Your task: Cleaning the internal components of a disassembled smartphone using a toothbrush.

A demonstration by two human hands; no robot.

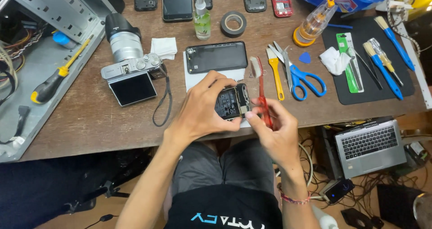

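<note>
My left hand (200,109) grips an opened phone (231,102) with its insides showing, held just above the table's front edge. My right hand (274,130) holds a red-handled brush (261,87) upright beside the phone, bristles at the top; its thumb touches the phone's lower corner. Just beyond lies a black phone back cover (217,56) on a white sheet (192,78).
On the brown table (90,116) are a silver camera (128,69), a yellow brush (275,71), blue scissors (299,76), a tape roll (233,23), a spray bottle (202,19) and several phones. A black mat (360,94) holds blue tools. A computer case (40,62) stands left. A laptop (369,145) sits lower right.
</note>
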